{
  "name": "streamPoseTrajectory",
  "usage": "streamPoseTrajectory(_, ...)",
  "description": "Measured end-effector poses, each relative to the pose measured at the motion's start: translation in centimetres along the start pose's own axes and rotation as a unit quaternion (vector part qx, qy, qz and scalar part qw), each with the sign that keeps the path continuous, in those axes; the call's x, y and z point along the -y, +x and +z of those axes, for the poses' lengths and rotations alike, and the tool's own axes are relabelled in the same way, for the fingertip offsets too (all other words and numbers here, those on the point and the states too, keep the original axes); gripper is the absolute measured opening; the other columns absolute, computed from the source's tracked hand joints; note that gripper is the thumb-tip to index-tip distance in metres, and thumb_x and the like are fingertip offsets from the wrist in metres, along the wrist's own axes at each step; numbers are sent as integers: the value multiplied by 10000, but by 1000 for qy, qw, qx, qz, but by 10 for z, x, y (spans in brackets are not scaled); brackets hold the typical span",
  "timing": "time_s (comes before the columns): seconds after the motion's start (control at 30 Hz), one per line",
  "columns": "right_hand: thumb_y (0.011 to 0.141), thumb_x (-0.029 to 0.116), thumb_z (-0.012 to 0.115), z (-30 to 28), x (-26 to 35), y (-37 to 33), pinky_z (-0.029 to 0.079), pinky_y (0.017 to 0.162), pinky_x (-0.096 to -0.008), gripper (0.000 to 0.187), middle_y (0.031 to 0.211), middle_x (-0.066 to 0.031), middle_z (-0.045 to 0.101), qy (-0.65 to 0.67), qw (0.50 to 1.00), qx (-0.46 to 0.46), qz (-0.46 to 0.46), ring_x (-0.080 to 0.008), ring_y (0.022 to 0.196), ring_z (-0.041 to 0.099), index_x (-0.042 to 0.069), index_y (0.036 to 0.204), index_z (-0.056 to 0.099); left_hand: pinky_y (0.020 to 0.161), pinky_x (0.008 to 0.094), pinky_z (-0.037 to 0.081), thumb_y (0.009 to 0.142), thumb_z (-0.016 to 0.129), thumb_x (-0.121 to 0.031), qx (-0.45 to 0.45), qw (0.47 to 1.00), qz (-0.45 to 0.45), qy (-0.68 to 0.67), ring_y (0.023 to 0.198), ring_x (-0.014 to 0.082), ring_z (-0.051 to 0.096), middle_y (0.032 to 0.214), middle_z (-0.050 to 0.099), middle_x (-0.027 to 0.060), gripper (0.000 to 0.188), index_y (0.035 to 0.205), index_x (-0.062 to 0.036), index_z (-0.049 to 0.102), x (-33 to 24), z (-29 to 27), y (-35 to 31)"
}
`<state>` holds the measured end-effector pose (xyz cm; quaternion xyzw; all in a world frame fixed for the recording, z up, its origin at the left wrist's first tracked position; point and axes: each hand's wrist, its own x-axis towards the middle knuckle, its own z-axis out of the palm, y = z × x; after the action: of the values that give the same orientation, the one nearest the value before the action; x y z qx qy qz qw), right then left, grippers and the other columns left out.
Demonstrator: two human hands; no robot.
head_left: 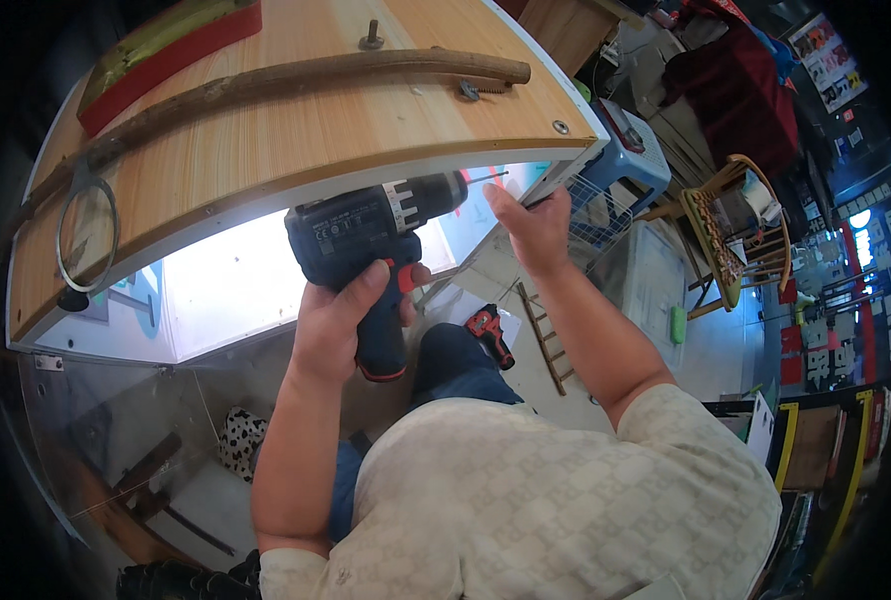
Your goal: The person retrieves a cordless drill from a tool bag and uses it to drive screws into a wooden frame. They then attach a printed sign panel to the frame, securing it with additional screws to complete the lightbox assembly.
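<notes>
My left hand (pixel 328 325) is wrapped round the grip of a black cordless drill (pixel 351 232) with red accents. The drill lies level just under the front edge of a wood-topped cabinet (pixel 336 135), and its thin bit (pixel 490 177) points right. At the cabinet's front right corner, my right hand (pixel 540 228) holds the edge of the white side panel (pixel 563 172). Its thumb lies close to the bit's tip; whether they touch I cannot tell. The other fingers are partly hidden behind the panel. Bright light fills the white inside of the cabinet.
On the cabinet top lie a long wooden stick (pixel 286 80), a red-sided tray (pixel 171 65), a bolt (pixel 372 38) and a metal ring (pixel 64 240). A red-and-black power tool (pixel 490 335) rests below, near my leg. To the right stand a blue stool (pixel 641 150), a wire basket (pixel 598 212) and a chair (pixel 718 235).
</notes>
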<state>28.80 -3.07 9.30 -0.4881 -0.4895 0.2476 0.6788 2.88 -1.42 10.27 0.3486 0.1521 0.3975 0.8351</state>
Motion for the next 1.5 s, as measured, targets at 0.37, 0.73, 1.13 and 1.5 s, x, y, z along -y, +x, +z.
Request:
streamPoseTrajectory(0.37, 811, 49, 746, 1, -5, 4, 509, 809, -275, 335, 1009, -19, 633, -18, 1000, -3, 4, -94, 904, 602, 15, 1106, 591, 660, 295, 575, 945, 664, -178, 8, 1000, 21, 6, 880, 205, 676, 1056, 668, 163, 381, 1262, 8, 563, 5, 14, 4)
streamPoseTrajectory(0.73, 843, 67, 694, -4, -16, 4, 502, 809, -277, 312, 1017, -29, 641, -9, 1000, -12, 6, -88, 903, 596, 9, 1128, 583, 636, 296, 574, 946, 666, -193, 12, 1000, 3, 20, 736, 185, 667, 1021, 683, 175, 373, 1242, 13, 571, 5, 15, 11)
streamPoseTrajectory(1.13, 842, 45, 636, -3, -18, 5, 489, 787, -277, 297, 1006, -19, 625, -41, 998, -28, -50, -88, 895, 572, 10, 1131, 578, 636, 276, 579, 954, 660, -303, 28, 996, 2, 84, 723, 165, 671, 1020, 691, 177, 453, 1258, 16, 555, 1, 16, 18)
streamPoseTrajectory(1.5, 849, 40, 663, -2, -20, 3, 498, 794, -286, 278, 1008, -28, 638, -26, 998, -45, -39, -97, 897, 587, 17, 1116, 592, 628, 286, 551, 954, 649, -213, 28, 998, -6, 58, 689, 170, 657, 980, 700, 170, 353, 1209, 23, 590, 1, 19, 21)
